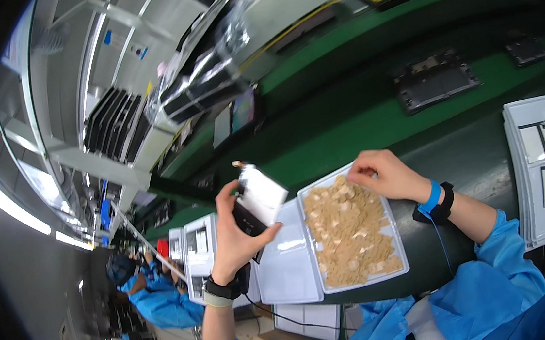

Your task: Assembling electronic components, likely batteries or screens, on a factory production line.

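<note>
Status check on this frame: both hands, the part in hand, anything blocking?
Left hand shut on flat white-faced panel, raised. Right hand picking in tray of tan pieces. Nothing between them.

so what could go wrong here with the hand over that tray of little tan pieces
1. The right hand pinches at the far rim of the white tray, heaped with tan pieces; some could spill over the edge.
2. The left hand holds the flat panel by one end, tilted in the air, so it might slip.
</note>
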{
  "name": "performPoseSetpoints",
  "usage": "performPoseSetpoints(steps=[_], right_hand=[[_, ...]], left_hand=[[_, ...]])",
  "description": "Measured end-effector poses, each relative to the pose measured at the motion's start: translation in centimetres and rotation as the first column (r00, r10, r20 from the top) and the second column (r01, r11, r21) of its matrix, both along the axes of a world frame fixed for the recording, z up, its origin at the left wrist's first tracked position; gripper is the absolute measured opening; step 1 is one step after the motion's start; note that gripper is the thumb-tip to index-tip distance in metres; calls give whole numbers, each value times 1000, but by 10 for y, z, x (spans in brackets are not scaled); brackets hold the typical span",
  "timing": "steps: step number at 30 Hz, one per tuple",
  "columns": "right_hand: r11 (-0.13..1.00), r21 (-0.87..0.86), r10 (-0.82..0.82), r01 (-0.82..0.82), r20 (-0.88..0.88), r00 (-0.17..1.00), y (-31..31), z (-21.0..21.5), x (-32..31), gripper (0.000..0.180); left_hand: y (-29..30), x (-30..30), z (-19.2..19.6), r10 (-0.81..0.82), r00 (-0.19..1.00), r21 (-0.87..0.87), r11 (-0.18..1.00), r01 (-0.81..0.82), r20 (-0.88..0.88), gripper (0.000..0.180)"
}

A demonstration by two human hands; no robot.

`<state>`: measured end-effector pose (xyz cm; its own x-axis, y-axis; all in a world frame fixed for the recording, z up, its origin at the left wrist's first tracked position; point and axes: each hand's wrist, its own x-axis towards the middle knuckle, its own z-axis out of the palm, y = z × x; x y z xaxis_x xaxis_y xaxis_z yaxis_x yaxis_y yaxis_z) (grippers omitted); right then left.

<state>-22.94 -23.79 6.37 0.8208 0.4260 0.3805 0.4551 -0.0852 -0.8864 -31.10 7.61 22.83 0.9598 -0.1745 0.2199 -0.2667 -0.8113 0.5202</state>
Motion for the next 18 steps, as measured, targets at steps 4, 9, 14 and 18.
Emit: performPoseSetpoints(steps=[4, 9, 14, 18], right_hand=[[952, 285, -123, 111, 22, 992, -48, 45, 3, 54], [849, 91, -528, 521, 207, 824, -108, 55, 7, 60], [748, 56, -661, 661, 149, 735, -209, 49, 31, 57], [524, 1, -834, 851, 199, 514, -267, 24, 35, 56]], left_hand=[[-86, 63, -14, -289, 956, 436, 867, 242, 42, 99], [-206, 140, -51, -502, 858, 405, 810, 424, 107, 99], [-313, 201, -87, -645, 719, 314, 761, 568, 261, 131], [-372, 243, -163, -521, 834, 303, 836, 457, 182, 134]])
